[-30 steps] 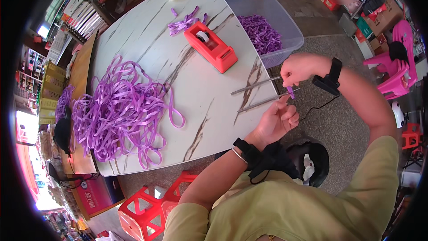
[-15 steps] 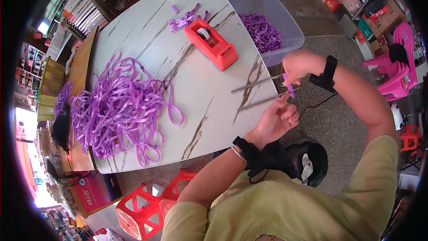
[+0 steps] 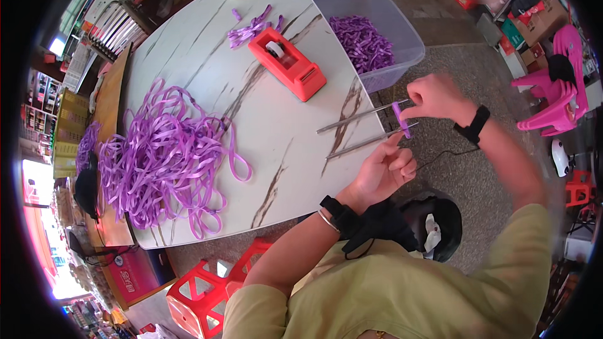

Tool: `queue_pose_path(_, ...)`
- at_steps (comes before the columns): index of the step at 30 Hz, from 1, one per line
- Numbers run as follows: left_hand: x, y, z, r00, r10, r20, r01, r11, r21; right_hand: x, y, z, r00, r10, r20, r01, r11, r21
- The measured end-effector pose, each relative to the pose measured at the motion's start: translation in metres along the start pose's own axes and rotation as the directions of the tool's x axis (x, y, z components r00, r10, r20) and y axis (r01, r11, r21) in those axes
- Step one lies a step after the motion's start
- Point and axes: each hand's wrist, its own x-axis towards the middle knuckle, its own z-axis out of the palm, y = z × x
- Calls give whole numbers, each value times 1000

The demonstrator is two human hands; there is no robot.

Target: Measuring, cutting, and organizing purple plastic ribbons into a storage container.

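Two thin metal rods (image 3: 355, 117) stick out side by side past the right edge of the table. A short purple ribbon (image 3: 401, 119) spans their outer ends, wound round them. My left hand (image 3: 384, 171) is below the rods, its fingertips pressed on the ribbon's lower end and the other fingers curled. Beyond the rod ends, my right hand (image 3: 438, 97) is curled, slightly smeared by motion, with its thumb against the ribbon. How the right fingers grip it is partly hidden.
A big heap of purple lanyard ribbons (image 3: 166, 157) covers the table's left side. A red tape dispenser (image 3: 289, 66) stands near a small bunch of ribbons (image 3: 251, 30). Beside the table is a clear plastic bin (image 3: 402, 37) with many purple pieces; a black bin (image 3: 449, 238) sits below.
My right hand has shifted slightly outward and its forearm has dropped lower. My left hand stays at the ribbon. The whole view has shifted a little.
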Motion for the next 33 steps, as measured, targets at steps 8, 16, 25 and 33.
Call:
queue_pose_path(8,2,-2,2,1000,2,-11,-2,1000,14,-31,0,130,911,147,385,-303,-397,867)
queue_pose_path(16,3,-4,4,998,35,-56,-31,996,79,-15,-35,168,987,-36,157,-114,-845,522)
queue_pose_path(25,3,-5,7,995,33,-93,-26,997,76,-1,-42,175,964,-226,-139,-165,-920,355)
queue_pose_path(33,3,-5,5,996,34,-82,-29,998,64,-15,-31,164,989,-133,68,-149,-910,387)
